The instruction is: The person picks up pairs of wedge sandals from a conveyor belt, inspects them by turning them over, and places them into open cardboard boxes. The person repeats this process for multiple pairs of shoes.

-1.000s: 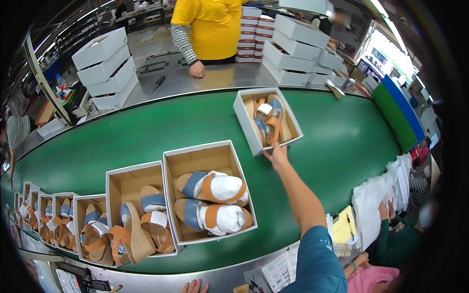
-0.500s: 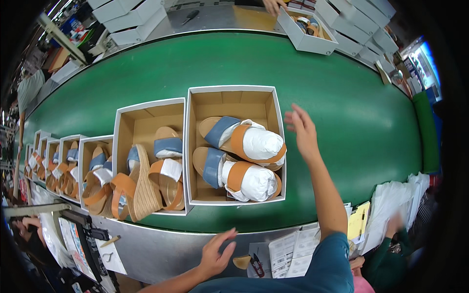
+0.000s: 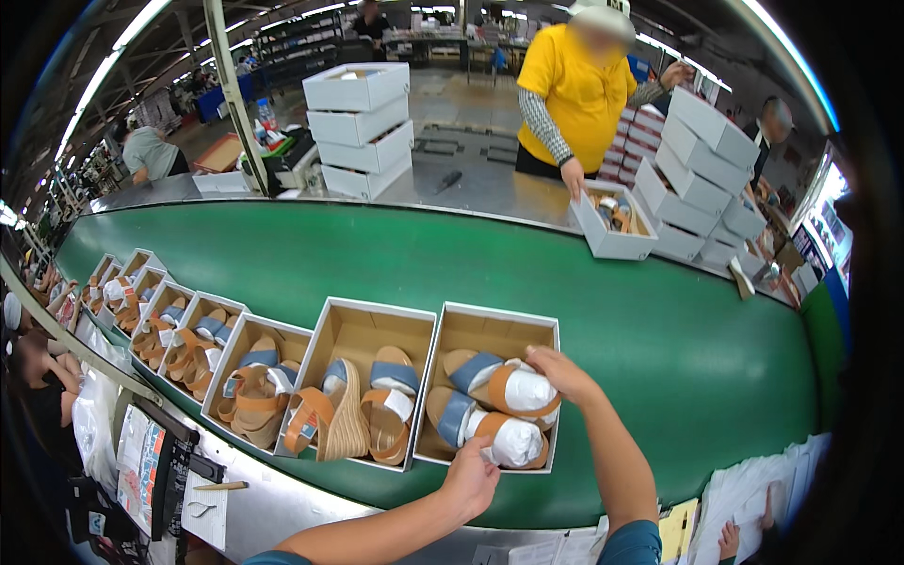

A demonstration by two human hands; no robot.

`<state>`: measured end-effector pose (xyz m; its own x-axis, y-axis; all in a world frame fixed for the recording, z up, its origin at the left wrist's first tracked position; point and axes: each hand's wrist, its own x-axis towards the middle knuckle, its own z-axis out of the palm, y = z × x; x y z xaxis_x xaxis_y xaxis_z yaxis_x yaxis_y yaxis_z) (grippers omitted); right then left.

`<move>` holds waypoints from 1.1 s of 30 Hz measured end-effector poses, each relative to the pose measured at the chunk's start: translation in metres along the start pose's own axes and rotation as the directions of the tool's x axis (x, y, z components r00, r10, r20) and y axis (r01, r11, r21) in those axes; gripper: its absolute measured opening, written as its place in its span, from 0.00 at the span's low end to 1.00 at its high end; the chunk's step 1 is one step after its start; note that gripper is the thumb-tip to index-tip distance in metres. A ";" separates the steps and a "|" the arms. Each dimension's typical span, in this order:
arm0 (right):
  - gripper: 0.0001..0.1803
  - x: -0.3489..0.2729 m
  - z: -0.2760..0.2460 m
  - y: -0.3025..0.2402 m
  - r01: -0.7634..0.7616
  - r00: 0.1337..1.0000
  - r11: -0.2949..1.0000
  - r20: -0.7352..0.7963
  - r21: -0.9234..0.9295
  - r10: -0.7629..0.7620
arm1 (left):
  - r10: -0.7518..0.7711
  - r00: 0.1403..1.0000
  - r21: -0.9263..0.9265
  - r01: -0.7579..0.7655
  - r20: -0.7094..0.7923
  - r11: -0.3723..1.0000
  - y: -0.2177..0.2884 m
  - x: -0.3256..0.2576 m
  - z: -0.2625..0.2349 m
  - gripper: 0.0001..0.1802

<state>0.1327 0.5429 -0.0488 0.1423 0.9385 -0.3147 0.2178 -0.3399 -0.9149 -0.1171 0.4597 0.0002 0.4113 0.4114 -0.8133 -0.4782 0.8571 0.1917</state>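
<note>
A white shoe box (image 3: 556,327) with a brown inside holds a pair of wedge sandals with blue toe bands, orange straps and white paper stuffing. My right hand (image 3: 562,375) reaches over the box's right side, fingers stretched out onto the heel end of the farther sandal (image 3: 521,388). At the near wall, my left hand (image 3: 471,480) has its fingers apart beside the nearer sandal (image 3: 513,441); its lower fingers are partly hidden. Neither hand has lifted a sandal. Touching on the left is another open box (image 3: 377,314) with a similar pair, one sandal lying on its side.
More boxes of sandals line the green work surface (image 3: 311,245) leftward. Across it, a person in yellow (image 3: 579,94) touches an open box (image 3: 617,247) between stacks of white boxes (image 3: 360,132). A pen-like tool (image 3: 221,486) lies on the near metal ledge.
Both hands have come in to the box, the right from its right side, the left from the near ledge. The view has tilted up, showing more of the room.
</note>
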 end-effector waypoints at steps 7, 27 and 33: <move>0.33 0.034 0.020 -0.007 -0.597 0.718 0.800 0.487 0.062 0.498 | 0.016 0.993 -0.160 0.003 0.117 0.987 0.026 0.021 -0.001 0.28; 0.30 -0.101 -0.001 -0.104 -0.336 0.932 0.890 0.249 0.309 0.265 | -0.036 0.966 0.442 -0.084 0.257 0.893 0.018 -0.032 -0.020 0.21; 0.30 -0.176 0.052 -0.126 -0.287 0.957 0.780 0.205 0.556 0.206 | 0.182 0.907 0.439 -0.350 0.380 0.828 0.046 -0.109 -0.061 0.23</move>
<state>0.0301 0.4236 0.1086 -0.0167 0.8406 -0.5414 -0.4074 -0.5003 -0.7641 -0.2310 0.4353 0.0643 0.5807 0.6472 -0.4939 -0.1993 0.7012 0.6846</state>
